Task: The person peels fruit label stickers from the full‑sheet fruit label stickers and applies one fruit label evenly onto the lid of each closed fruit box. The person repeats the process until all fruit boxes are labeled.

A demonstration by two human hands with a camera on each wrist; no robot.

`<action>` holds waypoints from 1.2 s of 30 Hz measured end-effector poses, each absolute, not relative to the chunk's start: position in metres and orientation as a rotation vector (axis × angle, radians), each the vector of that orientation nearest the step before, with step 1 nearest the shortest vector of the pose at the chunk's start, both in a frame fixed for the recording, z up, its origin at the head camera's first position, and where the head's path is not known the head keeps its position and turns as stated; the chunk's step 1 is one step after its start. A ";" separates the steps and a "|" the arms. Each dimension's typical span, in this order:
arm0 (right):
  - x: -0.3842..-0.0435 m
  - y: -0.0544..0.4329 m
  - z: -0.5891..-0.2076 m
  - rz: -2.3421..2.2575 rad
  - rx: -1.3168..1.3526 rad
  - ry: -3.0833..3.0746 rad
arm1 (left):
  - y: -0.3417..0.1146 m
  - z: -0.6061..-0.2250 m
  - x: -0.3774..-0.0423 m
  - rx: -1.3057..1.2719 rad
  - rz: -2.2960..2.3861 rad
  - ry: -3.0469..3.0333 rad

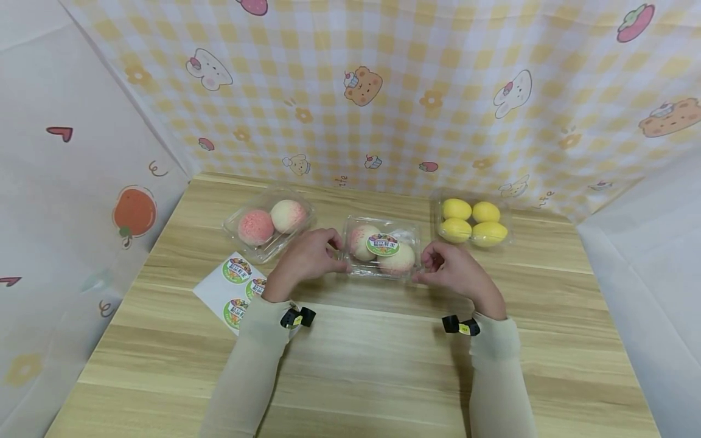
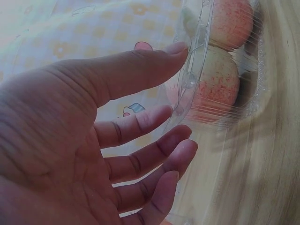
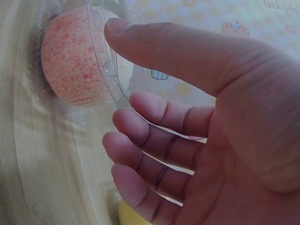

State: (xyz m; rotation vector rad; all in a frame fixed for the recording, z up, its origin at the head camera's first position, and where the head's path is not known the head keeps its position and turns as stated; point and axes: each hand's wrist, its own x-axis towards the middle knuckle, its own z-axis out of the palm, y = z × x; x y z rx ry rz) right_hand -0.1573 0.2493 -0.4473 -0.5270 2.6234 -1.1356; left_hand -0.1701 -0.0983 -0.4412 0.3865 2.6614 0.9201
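Head view: touches a clear box (image 1: 408, 233) at the frame's centre, with two peaches (image 1: 398, 258) inside and a round label (image 1: 383, 244) on top, between left hand (image 1: 310, 255) just left and right hand (image 1: 456, 269) just right. Left wrist view: sets thumb tip against the box at upper right, thumb and loosely bent fingers apart. Right wrist view: does likewise with the box at upper left, thumb well apart from loosely curved fingers.

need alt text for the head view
A left hand and a right hand touch opposite ends of a clear box of two peach-like fruits, labelled on top, on a wooden table. Left of it are a second box of peach-like fruits and a sticker sheet; right of it, a third box, holding four lemon-like fruits.
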 end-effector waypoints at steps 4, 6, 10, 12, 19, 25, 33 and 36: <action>-0.158 0.249 -0.448 -1.140 -0.510 2.628 | -0.095 -0.433 -0.167 0.345 0.907 2.659; -0.158 0.249 -0.448 -1.142 -0.499 2.629 | -0.095 -0.434 -0.168 0.335 0.915 2.659; -0.158 0.248 -0.448 -1.141 -0.482 2.637 | -0.094 -0.436 -0.168 0.334 0.934 2.668; -0.158 0.248 -0.448 -1.143 -0.479 2.642 | -0.094 -0.436 -0.168 0.337 0.945 2.672; -0.158 0.247 -0.449 -1.139 -0.499 2.667 | -0.094 -0.435 -0.167 0.332 0.978 2.677; -0.158 0.245 -0.449 -1.129 -0.484 2.685 | -0.093 -0.436 -0.168 0.325 1.005 2.681; -0.157 0.242 -0.446 -1.117 -0.459 2.709 | -0.093 -0.441 -0.169 0.321 1.016 2.700; -0.157 0.241 -0.448 -1.114 -0.452 2.719 | -0.093 -0.443 -0.170 0.325 1.021 2.708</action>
